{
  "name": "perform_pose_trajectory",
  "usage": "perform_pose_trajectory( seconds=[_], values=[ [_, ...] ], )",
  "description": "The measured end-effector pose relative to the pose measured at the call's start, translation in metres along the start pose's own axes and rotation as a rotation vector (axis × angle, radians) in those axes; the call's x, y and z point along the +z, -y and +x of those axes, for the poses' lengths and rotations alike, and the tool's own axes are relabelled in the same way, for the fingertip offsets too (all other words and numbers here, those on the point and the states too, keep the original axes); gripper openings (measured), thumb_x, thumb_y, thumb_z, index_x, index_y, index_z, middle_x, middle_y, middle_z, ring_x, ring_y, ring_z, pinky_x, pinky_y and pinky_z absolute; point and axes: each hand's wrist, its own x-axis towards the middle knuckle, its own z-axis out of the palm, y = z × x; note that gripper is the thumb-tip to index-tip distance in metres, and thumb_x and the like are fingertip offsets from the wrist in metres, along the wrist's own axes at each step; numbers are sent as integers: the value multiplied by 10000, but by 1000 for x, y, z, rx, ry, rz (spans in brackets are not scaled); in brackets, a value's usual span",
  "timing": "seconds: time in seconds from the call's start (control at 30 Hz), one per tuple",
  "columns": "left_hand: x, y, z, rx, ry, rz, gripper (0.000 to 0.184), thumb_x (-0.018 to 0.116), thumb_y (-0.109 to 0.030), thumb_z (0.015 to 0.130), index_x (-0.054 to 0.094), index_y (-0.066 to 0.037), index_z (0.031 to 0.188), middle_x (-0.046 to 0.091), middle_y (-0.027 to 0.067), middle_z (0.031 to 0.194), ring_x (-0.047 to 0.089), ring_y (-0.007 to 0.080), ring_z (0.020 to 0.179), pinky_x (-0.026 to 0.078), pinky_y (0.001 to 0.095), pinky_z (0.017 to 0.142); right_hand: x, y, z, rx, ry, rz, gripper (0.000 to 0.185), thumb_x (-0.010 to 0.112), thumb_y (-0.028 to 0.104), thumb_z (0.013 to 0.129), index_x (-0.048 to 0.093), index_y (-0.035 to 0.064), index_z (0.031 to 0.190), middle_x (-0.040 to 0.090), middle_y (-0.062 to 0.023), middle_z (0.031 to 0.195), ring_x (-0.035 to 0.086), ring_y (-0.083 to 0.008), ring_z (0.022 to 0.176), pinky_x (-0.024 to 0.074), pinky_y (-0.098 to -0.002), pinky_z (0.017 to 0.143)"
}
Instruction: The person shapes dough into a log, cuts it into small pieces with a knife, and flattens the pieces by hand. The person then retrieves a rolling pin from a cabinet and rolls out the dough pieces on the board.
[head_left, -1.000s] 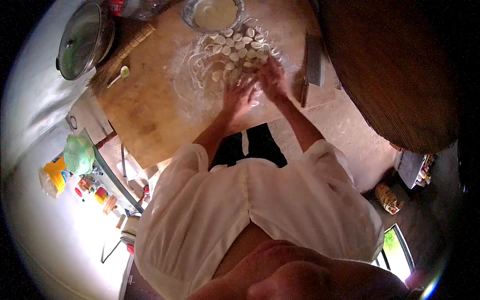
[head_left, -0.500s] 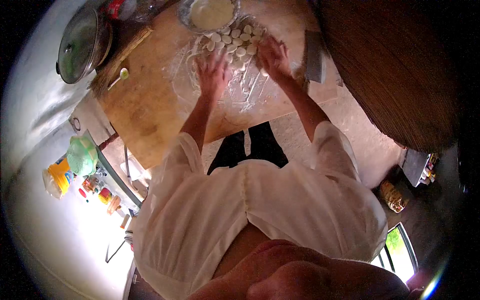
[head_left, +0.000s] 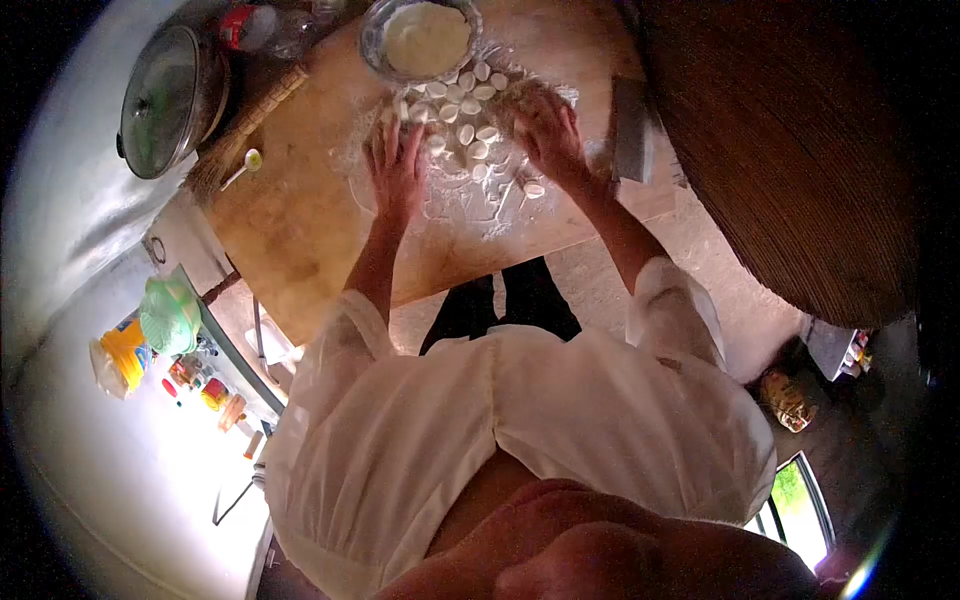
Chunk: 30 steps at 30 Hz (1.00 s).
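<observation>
Several small white dough pieces (head_left: 466, 133) lie scattered on the floured wooden board (head_left: 300, 200). To their left, my left hand (head_left: 396, 172) rests palm down with its fingers spread, the tips beside the nearest pieces. My right hand (head_left: 550, 140) is on the opposite side of the pieces, fingers stretched and apart, partly in shadow. Neither hand shows anything gripped. One lone piece sits nearer to me, below my right hand. Just beyond the pieces stands a bowl (head_left: 366, 42) with flour (head_left: 427, 40) in it.
At the left back are a large pan with a glass lid (head_left: 160, 100) and plastic bottles (head_left: 250, 28). A small spoon (head_left: 241, 168) lies on the board's left. A grey flat blade-like object (head_left: 630, 130) is at the right, near a big brown ribbed surface (head_left: 790, 150).
Both hands have moved apart slightly, the left one outward and toward me. The dough pieces are more spread out across the flour. The whole view has shifted a little downward.
</observation>
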Motion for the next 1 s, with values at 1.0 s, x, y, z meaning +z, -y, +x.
perform_pose_trajectory(
  seconds=[1.0],
  values=[
    [11, -7, 55, -15, -90, -143, 535, 595, -127, 881, 494, -111, 1407, 514, 166, 1420, 432, 398, 1343, 264, 597, 1139, 9, 22, 97, -50, -39, 113, 320, 625, 196, 923, 640, 136, 1237, 558, -125, 1369, 470, -369, 1314, 384, -531, 1064]
  ],
)
